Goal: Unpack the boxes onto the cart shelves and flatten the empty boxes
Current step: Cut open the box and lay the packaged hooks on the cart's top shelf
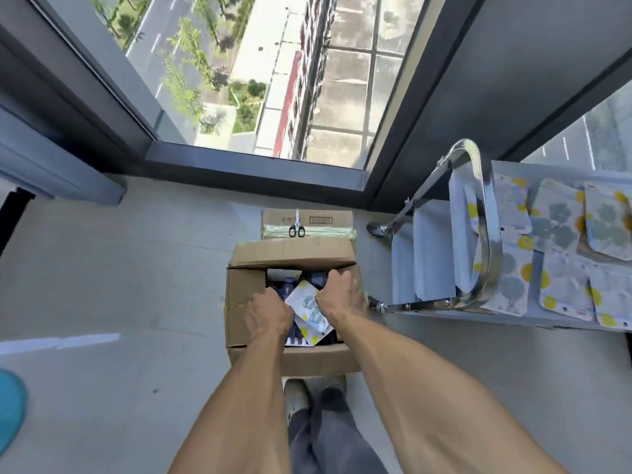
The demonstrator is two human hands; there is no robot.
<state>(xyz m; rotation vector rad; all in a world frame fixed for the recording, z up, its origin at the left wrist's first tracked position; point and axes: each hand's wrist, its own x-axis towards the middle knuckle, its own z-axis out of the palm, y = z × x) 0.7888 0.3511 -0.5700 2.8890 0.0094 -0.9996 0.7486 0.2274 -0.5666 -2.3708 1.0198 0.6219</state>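
Note:
An open cardboard box (246, 289) stands on the floor in front of my feet. Inside lie dark packs and a white blister pack (307, 309) with grey and yellow print. Both my hands reach down into the box. My left hand (268, 314) is curled at the pack's left edge; its fingers are hidden below it. My right hand (338, 290) is curled at the pack's upper right, near the box's right flap. What each hand grips is hidden. The cart (485, 234) stands to the right, its top shelf covered with several similar packs (557, 220).
A second, taped box (328, 220) sits behind the open one with scissors (297, 227) on top. Floor-to-ceiling window glass rises just beyond. A blue round object (10, 410) lies at the far left. Bare grey floor spreads to the left.

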